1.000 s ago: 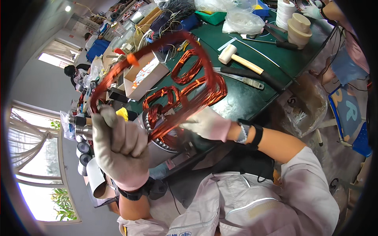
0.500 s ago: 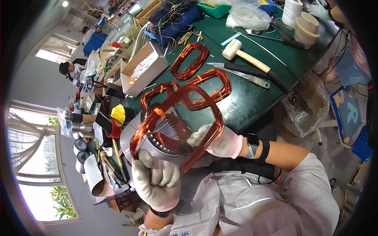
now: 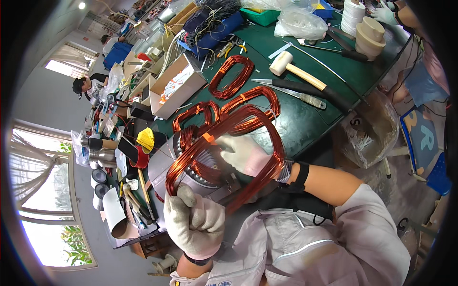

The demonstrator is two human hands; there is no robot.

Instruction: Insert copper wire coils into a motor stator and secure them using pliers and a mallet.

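My left hand (image 3: 194, 217), in a pale glove, is closed round the lower left end of a large loop of copper wire, a coil (image 3: 274, 138) with an orange tie. The loop is held up, tilted, in front of a grey motor stator (image 3: 160, 167), whose slotted bore has copper windings (image 3: 207, 174) in it. My right hand (image 3: 245, 155), also gloved, reaches through the loop toward the bore; the coil's right side crosses its wrist. Its fingers are stretched out and apart, partly blurred, with nothing seen in them.
Several tied copper coils (image 3: 232, 76) lie on the green table (image 3: 305, 126) behind. A mallet (image 3: 305, 71), scissors (image 3: 296, 90) and an open cardboard box (image 3: 191, 88) are near them. Brushes and hand tools (image 3: 136, 205) lie at left. A bagged bin (image 3: 369, 138) stands at right.
My right hand has let go of the coil's right side and moved up and left, inside the loop. The coil and my left hand have shifted slightly right.
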